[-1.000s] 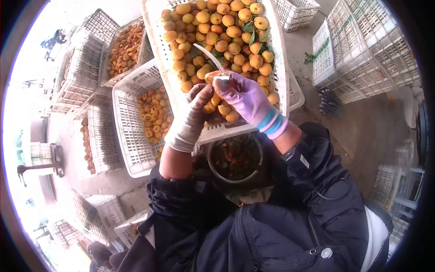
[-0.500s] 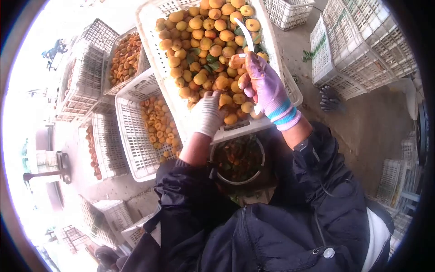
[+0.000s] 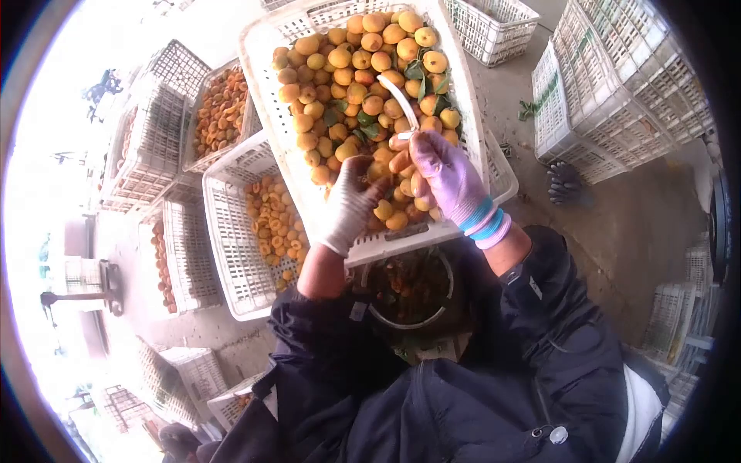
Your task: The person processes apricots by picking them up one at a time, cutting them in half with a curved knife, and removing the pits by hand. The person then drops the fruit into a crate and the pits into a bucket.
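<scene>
The purple-gloved right hand [image 3: 446,176] gripped a curved white-handled knife [image 3: 400,96]; the white-gloved left hand [image 3: 353,202] pinched a soft, bruisable orange apricot [image 3: 399,163], best cradled round its middle.

The right hand [image 3: 446,176] wears a lilac glove with blue and pink cuff stripes and grips a white curved blade [image 3: 401,99]; the left hand [image 3: 349,202] wears a white knit glove. Beneath both lie orange-yellow apricots [image 3: 347,73] with dark green leaves, in a white lattice crate [image 3: 266,46]. Below the wrists are dark navy sleeves [image 3: 540,309].
</scene>
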`<state>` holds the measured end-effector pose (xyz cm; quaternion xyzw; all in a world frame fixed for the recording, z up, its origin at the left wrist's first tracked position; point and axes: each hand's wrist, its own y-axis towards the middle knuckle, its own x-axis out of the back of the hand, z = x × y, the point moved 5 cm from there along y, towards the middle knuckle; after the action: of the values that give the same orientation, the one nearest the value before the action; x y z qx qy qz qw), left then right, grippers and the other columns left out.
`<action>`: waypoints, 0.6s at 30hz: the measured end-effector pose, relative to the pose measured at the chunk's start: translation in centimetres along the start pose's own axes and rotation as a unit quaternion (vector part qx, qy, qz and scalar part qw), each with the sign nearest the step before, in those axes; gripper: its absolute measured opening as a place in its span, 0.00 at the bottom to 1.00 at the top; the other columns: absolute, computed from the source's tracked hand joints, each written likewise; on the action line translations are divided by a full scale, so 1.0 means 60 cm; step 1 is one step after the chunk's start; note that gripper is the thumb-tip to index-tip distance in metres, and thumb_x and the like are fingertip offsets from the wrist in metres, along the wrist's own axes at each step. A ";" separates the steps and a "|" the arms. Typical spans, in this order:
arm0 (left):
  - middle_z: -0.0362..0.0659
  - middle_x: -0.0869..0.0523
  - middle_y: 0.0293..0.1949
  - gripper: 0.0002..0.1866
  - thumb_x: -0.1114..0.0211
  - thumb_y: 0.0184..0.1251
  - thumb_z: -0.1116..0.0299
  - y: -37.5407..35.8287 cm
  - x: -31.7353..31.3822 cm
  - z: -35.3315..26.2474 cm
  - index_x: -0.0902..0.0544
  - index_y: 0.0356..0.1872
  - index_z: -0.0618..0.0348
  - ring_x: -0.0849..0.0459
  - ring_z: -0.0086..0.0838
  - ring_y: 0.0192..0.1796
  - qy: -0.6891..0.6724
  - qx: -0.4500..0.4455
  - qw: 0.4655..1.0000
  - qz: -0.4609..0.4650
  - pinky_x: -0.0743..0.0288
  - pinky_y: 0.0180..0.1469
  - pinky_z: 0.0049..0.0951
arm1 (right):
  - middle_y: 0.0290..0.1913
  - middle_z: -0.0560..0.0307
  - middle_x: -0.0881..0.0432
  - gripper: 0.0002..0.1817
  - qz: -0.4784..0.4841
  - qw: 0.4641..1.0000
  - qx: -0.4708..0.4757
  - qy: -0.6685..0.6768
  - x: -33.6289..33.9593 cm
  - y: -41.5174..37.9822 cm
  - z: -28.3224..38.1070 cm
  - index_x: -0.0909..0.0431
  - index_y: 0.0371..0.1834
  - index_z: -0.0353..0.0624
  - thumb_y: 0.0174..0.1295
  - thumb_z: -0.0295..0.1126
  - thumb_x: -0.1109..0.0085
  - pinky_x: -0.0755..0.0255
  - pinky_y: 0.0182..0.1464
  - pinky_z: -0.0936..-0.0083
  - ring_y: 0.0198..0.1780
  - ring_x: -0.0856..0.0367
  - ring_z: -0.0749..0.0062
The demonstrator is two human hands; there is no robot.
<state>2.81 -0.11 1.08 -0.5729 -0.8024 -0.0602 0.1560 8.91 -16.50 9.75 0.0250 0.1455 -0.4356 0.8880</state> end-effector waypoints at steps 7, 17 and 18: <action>0.40 0.19 0.54 0.30 0.26 0.63 0.66 -0.054 0.079 -0.104 0.26 0.65 0.57 0.18 0.24 0.51 -0.304 -0.046 0.951 -0.043 0.21 0.53 0.26 | 0.33 0.41 0.16 0.22 0.048 0.958 0.140 -0.246 -0.038 -0.008 -0.022 0.25 0.48 0.33 0.74 0.46 0.47 0.24 0.39 0.68 0.38 0.13 0.57; 0.39 0.19 0.55 0.30 0.27 0.63 0.73 -0.059 0.091 -0.109 0.28 0.66 0.58 0.21 0.24 0.57 -0.365 -0.057 0.928 -0.037 0.27 0.62 0.27 | 0.32 0.44 0.16 0.19 0.066 0.934 0.132 -0.324 -0.086 -0.014 -0.004 0.25 0.40 0.35 0.74 0.44 0.47 0.23 0.38 0.65 0.37 0.14 0.53; 0.40 0.19 0.55 0.30 0.27 0.63 0.73 -0.060 0.092 -0.110 0.28 0.66 0.59 0.21 0.25 0.57 -0.370 -0.065 0.926 -0.035 0.27 0.62 0.27 | 0.32 0.44 0.16 0.19 0.064 0.923 0.162 -0.343 -0.088 -0.013 -0.002 0.25 0.40 0.35 0.74 0.44 0.47 0.23 0.38 0.65 0.37 0.14 0.53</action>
<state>-0.98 1.82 9.37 -0.5349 -0.8168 0.0987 -0.1922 5.21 -12.94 11.20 0.0268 -0.2421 -0.3777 0.8933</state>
